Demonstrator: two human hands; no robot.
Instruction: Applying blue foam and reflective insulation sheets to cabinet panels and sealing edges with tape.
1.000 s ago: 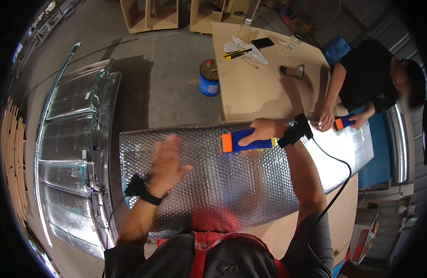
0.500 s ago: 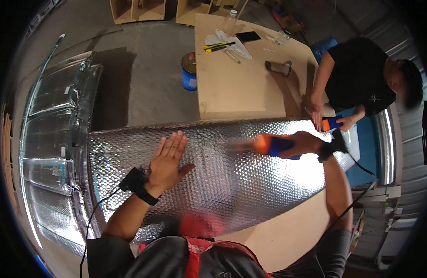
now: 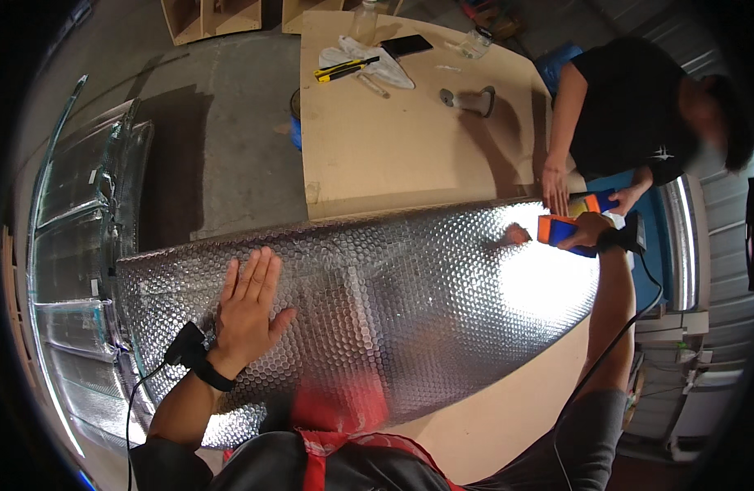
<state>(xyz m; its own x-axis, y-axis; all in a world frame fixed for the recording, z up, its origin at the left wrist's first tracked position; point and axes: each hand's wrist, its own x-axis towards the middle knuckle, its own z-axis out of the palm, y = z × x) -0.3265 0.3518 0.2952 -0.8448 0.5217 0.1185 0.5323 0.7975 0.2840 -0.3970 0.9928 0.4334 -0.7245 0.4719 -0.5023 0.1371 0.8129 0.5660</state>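
A silver bubble-foil sheet [image 3: 426, 303] lies across the table in front of me. My left hand [image 3: 248, 307] rests flat on its left part, fingers stretched out. At the far right end, over a bright glare, my right hand [image 3: 588, 229] grips a blue-and-orange handheld tool [image 3: 557, 231]; its exact kind is unclear. Just beyond it, a co-worker's hand [image 3: 555, 184] presses at the sheet's far edge. The co-worker's other hand [image 3: 632, 196] holds a similar blue-and-orange tool [image 3: 602, 202], partly hidden behind mine.
Further back on the wooden table [image 3: 393, 155] are a yellow-and-black cutter [image 3: 344, 69], a white cloth [image 3: 393, 72], a dark phone-like slab [image 3: 406, 44], glass jars [image 3: 477, 41] and a grey-handled object [image 3: 469, 101]. Foil-covered panels [image 3: 70, 229] stand at left. The co-worker [image 3: 639, 106] leans in at right.
My right hand has moved right with the tool, up to the co-worker's hands. My left hand stays flat on the foil; the whole view has shifted, moving the table leftward.
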